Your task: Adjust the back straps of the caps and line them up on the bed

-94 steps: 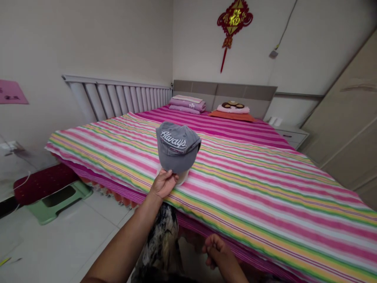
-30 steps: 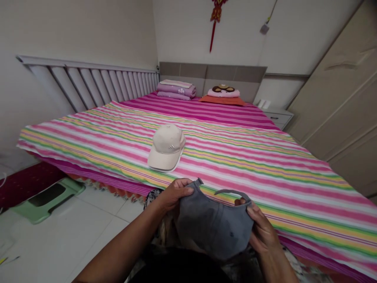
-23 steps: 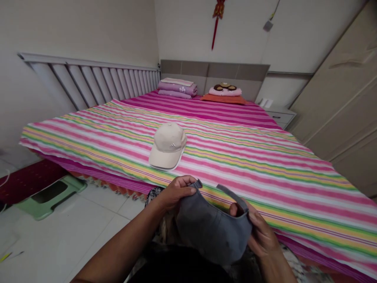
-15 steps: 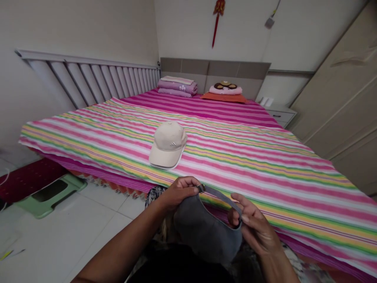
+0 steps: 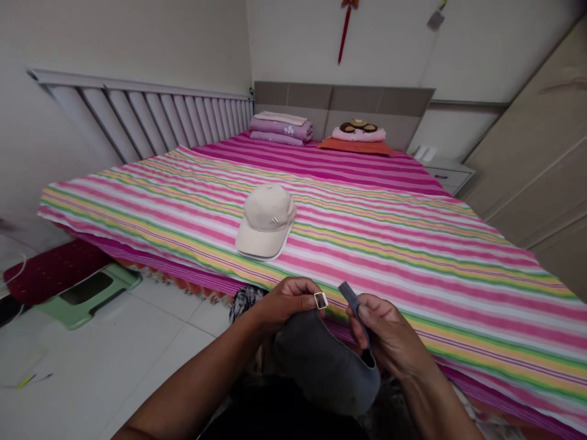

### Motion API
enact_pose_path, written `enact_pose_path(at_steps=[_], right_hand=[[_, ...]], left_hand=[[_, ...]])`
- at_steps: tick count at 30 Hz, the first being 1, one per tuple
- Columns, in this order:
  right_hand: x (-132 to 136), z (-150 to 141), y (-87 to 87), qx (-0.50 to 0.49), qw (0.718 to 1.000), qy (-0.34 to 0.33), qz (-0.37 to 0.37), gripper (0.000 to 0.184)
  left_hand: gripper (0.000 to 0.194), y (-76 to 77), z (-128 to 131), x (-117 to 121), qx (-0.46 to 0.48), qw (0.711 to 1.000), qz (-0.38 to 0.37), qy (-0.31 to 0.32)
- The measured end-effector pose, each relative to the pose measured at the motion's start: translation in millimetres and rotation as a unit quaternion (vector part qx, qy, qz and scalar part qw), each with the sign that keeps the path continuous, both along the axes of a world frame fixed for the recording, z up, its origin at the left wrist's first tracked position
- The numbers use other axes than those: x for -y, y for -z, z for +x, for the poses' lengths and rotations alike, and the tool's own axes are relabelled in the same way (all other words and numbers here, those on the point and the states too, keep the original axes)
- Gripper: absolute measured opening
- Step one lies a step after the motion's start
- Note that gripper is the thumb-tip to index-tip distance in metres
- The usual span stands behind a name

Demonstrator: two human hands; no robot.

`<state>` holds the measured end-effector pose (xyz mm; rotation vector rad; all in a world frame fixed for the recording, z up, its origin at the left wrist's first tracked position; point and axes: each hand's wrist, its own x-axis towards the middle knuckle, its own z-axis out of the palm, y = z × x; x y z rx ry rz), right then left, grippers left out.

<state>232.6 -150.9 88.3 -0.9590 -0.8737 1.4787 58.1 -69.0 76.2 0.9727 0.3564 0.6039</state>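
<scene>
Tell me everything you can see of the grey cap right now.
The grey cap looks like soft cloth and hangs over the person's lap, its back opening upward. The left hand pinches the end with a metal buckle; the right hand grips the loose strap, whose tip points up, apart from the buckle. Its brim and front cannot be seen.
</scene>
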Motion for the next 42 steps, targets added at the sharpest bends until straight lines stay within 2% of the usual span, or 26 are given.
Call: enact_pose_path(at_steps=[4, 9, 14, 20, 35, 42], right_hand=[[-6.7, -8.0, 0.9, 0.0, 1.0, 0.002, 0.004, 0.018], [-12.3, -18.6, 2.6, -0.019, 1.0, -0.015, -0.016, 0.024], [-14.9, -29.3, 6.2, -0.088, 0.995, -0.04, -0.039, 0.026], [-16.9, -33.0, 14.3, -0.138, 0.989, -0.023, -0.052, 0.033], [-13.9, -30.0, 16.5, -0.145, 0.987, -0.037, -0.061, 0.026], [-10.7, -27.5, 12.3, -0.122, 0.991, -0.045, -0.022, 0.023]], left_hand=[[0.019, 3.1, 1.5, 1.1, 0.017, 1.0, -0.022, 0.014], [0.02, 5.4, 6.0, 0.3, 0.063, 0.997, -0.037, 0.02], [0.017, 7.9, 9.8, 1.2, 0.088, 0.995, -0.048, 0.023], [0.018, 12.4, 12.2, 3.3, 0.083, 0.994, -0.064, 0.009], [0.021, 11.0, 16.2, 3.1, 0.08, 0.995, -0.059, 0.018], [0.023, 5.5, 14.7, 6.8, 0.064, 0.996, -0.064, 0.013]])
